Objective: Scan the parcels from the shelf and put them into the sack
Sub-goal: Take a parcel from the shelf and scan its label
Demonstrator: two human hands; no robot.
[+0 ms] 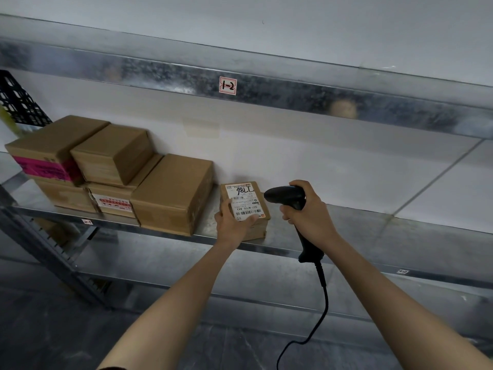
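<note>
Parcel: a small brown cardboard parcel [262,227] sits on the metal shelf [352,225], close to the white wall, with its white shipping label [243,195] facing up and the barcodes in view.
Left hand: the left hand [230,225] holds the parcel from the near left side, with the thumb lying across the lower edge of the label.
Scanner: a black handheld barcode scanner [284,195] has its head just right of the parcel, pointing towards the label.
Right hand: the right hand [306,216] is wrapped round the scanner's handle.
Cable: a black cable [325,303] hangs from the bottom of the handle.
Other boxes: a larger cardboard box [173,193] stands just left of the parcel. Further left is a stack of boxes [112,153], one of them with pink tape [44,168].
Shelf tag: a small tag [228,86] reading "1-2" is stuck on the beam above.
Crate: a black plastic crate [16,100] shows at the far left.
</note>
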